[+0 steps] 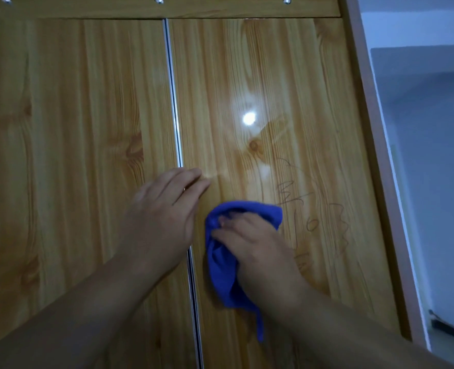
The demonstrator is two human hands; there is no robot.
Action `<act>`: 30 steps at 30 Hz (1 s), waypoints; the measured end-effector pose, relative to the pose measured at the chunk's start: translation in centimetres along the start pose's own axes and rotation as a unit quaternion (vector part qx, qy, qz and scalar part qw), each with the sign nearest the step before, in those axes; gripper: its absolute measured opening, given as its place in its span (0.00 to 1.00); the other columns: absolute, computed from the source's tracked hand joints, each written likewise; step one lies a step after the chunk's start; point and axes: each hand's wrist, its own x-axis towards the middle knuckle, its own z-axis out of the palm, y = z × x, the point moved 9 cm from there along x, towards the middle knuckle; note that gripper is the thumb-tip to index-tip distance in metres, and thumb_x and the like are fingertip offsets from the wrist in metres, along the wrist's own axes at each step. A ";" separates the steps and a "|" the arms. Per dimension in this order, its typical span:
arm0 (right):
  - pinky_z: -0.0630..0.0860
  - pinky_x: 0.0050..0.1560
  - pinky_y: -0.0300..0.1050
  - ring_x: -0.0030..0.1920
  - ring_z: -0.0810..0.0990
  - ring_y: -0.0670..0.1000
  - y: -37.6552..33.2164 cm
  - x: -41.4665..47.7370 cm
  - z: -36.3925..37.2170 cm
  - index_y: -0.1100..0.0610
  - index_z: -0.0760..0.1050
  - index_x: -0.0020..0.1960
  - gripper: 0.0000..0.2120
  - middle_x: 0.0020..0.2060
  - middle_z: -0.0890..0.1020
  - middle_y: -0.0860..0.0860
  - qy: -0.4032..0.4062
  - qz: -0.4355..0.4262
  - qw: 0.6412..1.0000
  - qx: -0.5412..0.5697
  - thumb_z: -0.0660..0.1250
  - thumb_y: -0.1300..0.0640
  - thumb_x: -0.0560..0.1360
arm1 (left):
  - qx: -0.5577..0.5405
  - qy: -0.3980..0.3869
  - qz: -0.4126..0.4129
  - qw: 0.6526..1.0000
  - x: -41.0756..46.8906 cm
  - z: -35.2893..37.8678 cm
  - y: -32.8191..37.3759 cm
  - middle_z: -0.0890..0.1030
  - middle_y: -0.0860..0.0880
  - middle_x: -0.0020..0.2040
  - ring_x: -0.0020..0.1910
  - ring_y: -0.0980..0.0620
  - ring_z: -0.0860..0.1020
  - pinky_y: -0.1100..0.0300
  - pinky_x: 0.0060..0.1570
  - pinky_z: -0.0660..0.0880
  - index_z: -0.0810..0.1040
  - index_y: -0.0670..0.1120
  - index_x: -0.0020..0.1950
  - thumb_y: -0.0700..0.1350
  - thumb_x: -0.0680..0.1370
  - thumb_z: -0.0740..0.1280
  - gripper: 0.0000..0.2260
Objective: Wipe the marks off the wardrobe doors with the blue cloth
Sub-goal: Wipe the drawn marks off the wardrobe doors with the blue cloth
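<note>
Glossy right wardrobe door (260, 75) bears pen marks (314, 217); right hand (258, 251) grips soft, bunched blue cloth (220, 262), left hand (164, 209) flat, open, empty

The wood-grain wardrobe doors (247, 75) carried dark scribbled marks (314, 217) on the right door; a blue cloth (220, 267) lay pressed flat against it, just left of them.

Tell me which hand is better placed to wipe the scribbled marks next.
The right hand: it grips the bunched blue cloth beside the dark scribbled marks. The bare left hand holds nothing.
</note>
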 end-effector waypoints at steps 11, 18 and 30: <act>0.71 0.68 0.46 0.64 0.75 0.53 -3.3 -6.7 2.8 0.56 0.79 0.62 0.13 0.62 0.80 0.52 -0.107 -0.186 0.976 -0.032 0.63 0.59 0.80 | 0.010 -0.002 -0.009 1.000 -0.7 0.5 -0.1 0.76 0.50 0.73 0.74 0.47 0.72 0.45 0.61 0.72 0.76 0.48 0.74 0.41 0.82 0.65 0.19; 0.74 0.66 0.52 0.65 0.76 0.59 4.6 4.3 -3.9 0.59 0.81 0.62 0.18 0.63 0.79 0.58 -0.030 -0.034 0.996 -0.071 0.71 0.65 0.72 | 0.017 -0.017 -0.003 1.000 -0.8 0.5 -0.1 0.75 0.50 0.75 0.74 0.48 0.71 0.47 0.62 0.72 0.73 0.49 0.76 0.43 0.82 0.65 0.21; 0.76 0.58 0.53 0.58 0.78 0.61 3.9 8.0 -4.1 0.63 0.83 0.56 0.11 0.52 0.83 0.59 0.072 0.031 0.997 -0.027 0.66 0.66 0.76 | -0.051 -0.012 -0.035 0.998 -0.6 0.0 -0.7 0.77 0.53 0.73 0.74 0.52 0.72 0.50 0.63 0.73 0.70 0.52 0.77 0.37 0.78 0.66 0.27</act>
